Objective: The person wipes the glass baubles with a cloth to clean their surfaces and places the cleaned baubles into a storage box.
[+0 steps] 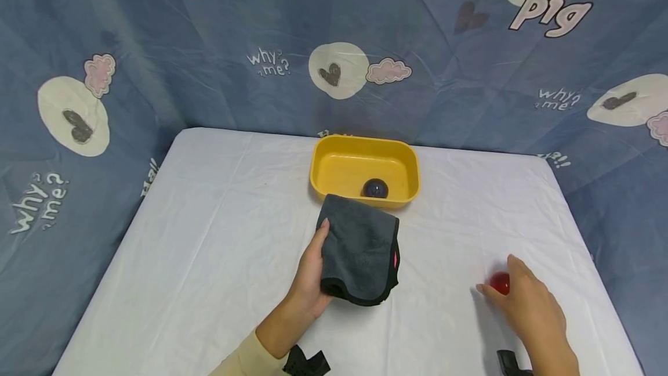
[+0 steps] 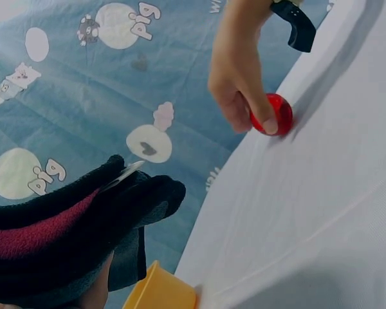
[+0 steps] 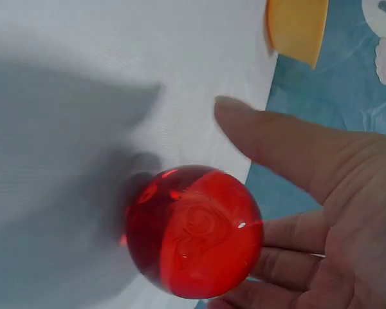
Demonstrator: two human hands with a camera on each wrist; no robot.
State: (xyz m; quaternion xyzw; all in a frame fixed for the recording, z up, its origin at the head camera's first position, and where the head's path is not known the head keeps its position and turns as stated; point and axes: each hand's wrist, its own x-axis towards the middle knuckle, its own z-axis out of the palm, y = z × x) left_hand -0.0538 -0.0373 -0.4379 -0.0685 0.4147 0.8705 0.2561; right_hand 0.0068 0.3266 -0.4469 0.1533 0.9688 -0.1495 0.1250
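The right hand closes its fingers around the red ball near the table's right edge (pickup just starting). The left hand grips the folded grey cloth mid-table, before the yellow tub. Next: a firm lift.

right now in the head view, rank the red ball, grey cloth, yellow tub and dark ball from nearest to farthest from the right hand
1. red ball, at the right hand fingers.
2. grey cloth, to its left, held by the left hand.
3. dark ball, inside the tub.
4. yellow tub, at the table's back; roughly level with the dark ball.
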